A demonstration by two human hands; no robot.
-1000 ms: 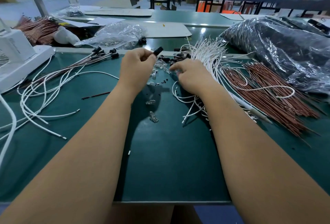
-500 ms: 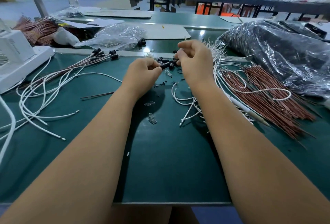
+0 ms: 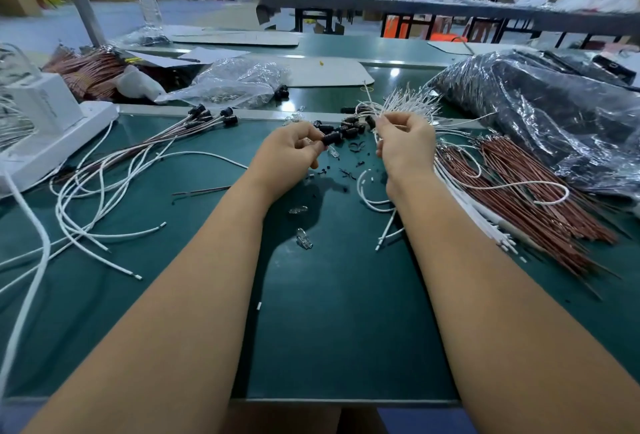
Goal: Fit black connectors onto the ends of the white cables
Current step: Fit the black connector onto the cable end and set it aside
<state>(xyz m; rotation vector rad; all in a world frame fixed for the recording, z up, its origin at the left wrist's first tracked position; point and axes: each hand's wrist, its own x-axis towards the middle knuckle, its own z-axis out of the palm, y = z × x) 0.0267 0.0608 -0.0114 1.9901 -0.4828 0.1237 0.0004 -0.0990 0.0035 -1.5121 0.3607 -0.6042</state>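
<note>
Setting: on a green work mat [image 3: 339, 329], two bare forearms are seen reaching forward from the lower edge.
Left hand [image 3: 289, 149]: a black connector [image 3: 333, 138] is pinched between thumb and curled fingers, and is held pointing right, just above the mat.
Right hand [image 3: 405, 146]: its fingers are curled and pinched round thin white cable ends [image 3: 407, 106] (the exact strand cannot be told), which are fanned out beyond it.
Relation: the held connector is kept apart from the right hand, with a small gap between them.
Loose connectors [image 3: 348, 128]: a small black heap is found just beyond the gap between both hands.
Finished cables [image 3: 114, 191]: white leads with black caps are spread at far left.
Brown wires [image 3: 526, 198]: a bundle is laid to the right of the right wrist.
Plastic bag [image 3: 554, 115]: dark and shiny, it is set at far right.
</note>
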